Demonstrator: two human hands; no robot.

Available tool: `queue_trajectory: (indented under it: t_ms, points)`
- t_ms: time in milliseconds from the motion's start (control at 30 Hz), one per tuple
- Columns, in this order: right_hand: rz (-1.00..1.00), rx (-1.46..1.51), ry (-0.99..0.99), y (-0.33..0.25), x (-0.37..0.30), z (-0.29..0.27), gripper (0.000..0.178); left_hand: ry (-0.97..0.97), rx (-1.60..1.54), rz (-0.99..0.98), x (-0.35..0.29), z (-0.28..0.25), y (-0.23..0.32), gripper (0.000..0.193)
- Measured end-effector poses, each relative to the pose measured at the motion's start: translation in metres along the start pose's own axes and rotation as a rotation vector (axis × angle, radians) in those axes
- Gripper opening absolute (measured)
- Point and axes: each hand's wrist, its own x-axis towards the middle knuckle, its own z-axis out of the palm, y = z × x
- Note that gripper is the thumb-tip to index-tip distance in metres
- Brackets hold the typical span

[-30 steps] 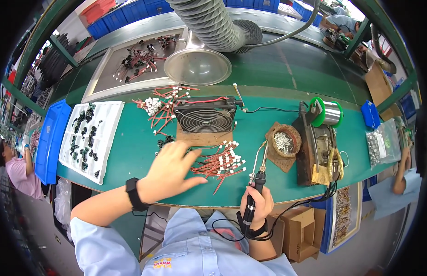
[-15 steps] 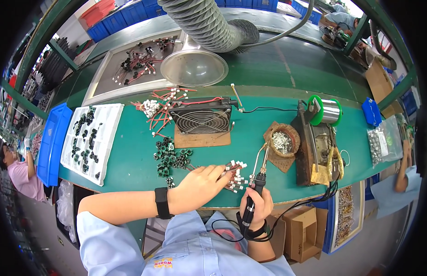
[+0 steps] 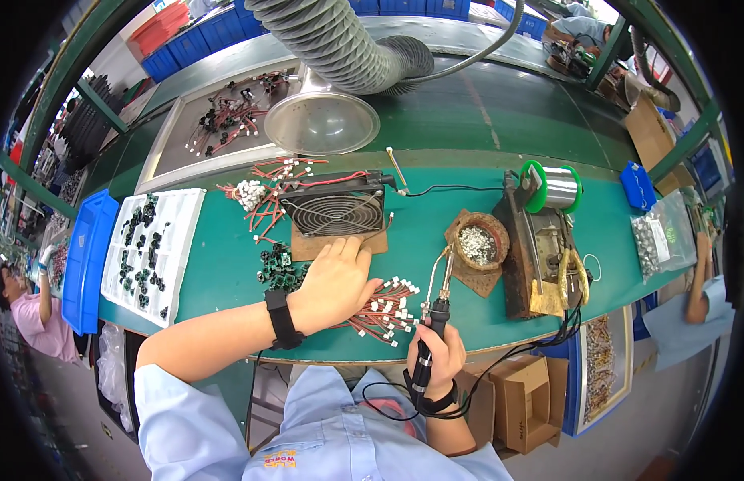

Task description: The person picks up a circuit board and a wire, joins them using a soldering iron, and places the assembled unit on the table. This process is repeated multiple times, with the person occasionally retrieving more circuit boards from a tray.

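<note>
My right hand [image 3: 441,357] is wrapped round the black handle of a soldering iron [image 3: 437,319], whose tip and thin metal guide tube point up beside the round brown dish [image 3: 477,242] of silvery bits. My left hand [image 3: 337,280] is open, palm down, its fingers stretched toward the board under the fan and its thumb apart to the right. Next to that thumb lies a bundle of red and dark wires with white connectors [image 3: 388,311]. To the left of the hand is a heap of small green-and-black parts [image 3: 280,268], partly covered by it.
A black fan [image 3: 336,215] stands on a brown board. At right are a solder spool [image 3: 551,187], a metal stand [image 3: 526,256] and a bag of parts [image 3: 662,240]. A white tray [image 3: 173,264] and blue bin [image 3: 89,264] stand left. A duct hood [image 3: 322,123] hangs behind.
My left hand has moved left and away from the wire bundle, toward the fan's board, its fingers now spread. My right hand still holds the soldering iron; the view has shifted slightly.
</note>
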Motion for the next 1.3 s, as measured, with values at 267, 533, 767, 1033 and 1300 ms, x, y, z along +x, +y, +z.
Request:
queue_trajectory:
  t_ms: [267, 533, 767, 1033, 1300]
  points:
    - [0.024, 0.007, 0.000, 0.002, -0.001, -0.001, 0.035, -0.006, 0.050, 0.005, -0.002, -0.012, 0.005, 0.040]
    - [0.159, 0.336, -0.011, -0.008, -0.003, -0.018, 0.034, -0.114, -0.358, 0.113, -0.077, -0.062, 0.033, 0.033]
    - [-0.101, 0.441, -0.409, -0.059, 0.007, -0.030, 0.033, -0.248, -1.324, -0.171, -0.137, -0.037, 0.044, 0.022]
    - [0.051, 0.661, -0.342, -0.096, -0.008, -0.034, 0.045, 0.051, -1.547, -0.189, -0.173, -0.039, 0.050, 0.023]
    - [0.163, 0.631, -0.362, -0.114, -0.018, -0.045, 0.037, 0.352, -0.666, 0.028, -0.182, -0.038, 0.058, 0.017]
